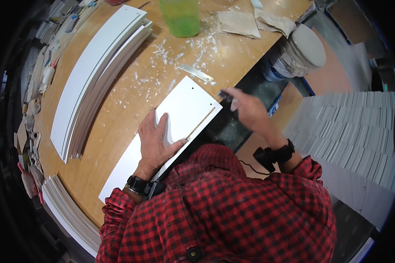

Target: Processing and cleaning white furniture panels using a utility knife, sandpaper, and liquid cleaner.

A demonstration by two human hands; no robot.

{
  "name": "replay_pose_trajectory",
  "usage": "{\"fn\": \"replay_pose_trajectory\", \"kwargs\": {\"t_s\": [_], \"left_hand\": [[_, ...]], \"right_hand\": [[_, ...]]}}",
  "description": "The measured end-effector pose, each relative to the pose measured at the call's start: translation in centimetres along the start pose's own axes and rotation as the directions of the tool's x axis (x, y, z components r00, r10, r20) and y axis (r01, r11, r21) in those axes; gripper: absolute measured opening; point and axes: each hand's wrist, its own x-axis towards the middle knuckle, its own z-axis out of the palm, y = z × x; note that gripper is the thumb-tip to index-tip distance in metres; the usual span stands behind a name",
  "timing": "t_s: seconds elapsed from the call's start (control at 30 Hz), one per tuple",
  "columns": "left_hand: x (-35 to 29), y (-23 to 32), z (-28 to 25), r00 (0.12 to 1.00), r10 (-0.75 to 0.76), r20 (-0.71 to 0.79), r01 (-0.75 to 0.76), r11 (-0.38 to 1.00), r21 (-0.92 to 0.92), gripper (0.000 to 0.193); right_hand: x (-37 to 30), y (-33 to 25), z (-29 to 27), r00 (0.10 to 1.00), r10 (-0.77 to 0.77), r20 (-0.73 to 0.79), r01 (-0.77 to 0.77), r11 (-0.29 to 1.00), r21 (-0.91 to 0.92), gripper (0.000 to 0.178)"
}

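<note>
A long white panel point(186, 103) lies on the wooden workbench, with small dark holes near its far end and a narrow brownish groove along its right edge. My left hand point(156, 142) is spread on top of it, the thumb by the groove's near end. Just off the panel's far right corner, my right hand point(250, 111) is closed on a small dark object point(225, 94); its exact kind is hard to make out. Beyond the panel's far end lies a flat metal strip point(196, 73), apart from both hands.
A stack of white panels point(94, 70) stands left on the workbench point(118, 118). A green translucent container point(180, 19) and folded cloths point(239, 24) sit at the back. White residue is scattered nearby. Right of the bench are a crusted bucket point(278, 65) and stacked boards point(346, 136).
</note>
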Motion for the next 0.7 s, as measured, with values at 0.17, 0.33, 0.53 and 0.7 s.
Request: {"fn": "replay_pose_trajectory", "kwargs": {"t_s": [0.17,0.33,0.53,0.7], "left_hand": [[-0.6,-0.3,-0.2,0.999,0.002,-0.044,-0.004,0.999,-0.052,0.082],[-2.8,1.6,-1.4,0.976,-0.118,0.181,0.106,0.992,0.072,0.096],[-6.6,-1.2,-3.0,0.952,-0.233,0.198,0.207,0.968,0.144,0.101],[-8.5,-3.3,-4.3,0.923,-0.254,0.289,0.211,0.963,0.170,0.105]], "right_hand": [[5.4,2.8,-1.4,0.970,-0.153,-0.188,0.101,0.961,-0.258,0.043],[11.9,3.4,-1.3,0.849,-0.487,-0.207,0.312,0.776,-0.548,0.035],[11.8,-1.5,2.4,0.901,-0.420,0.108,0.423,0.798,-0.429,0.025],[12.1,-2.8,3.1,0.893,-0.366,0.264,0.451,0.740,-0.499,0.011]]}}
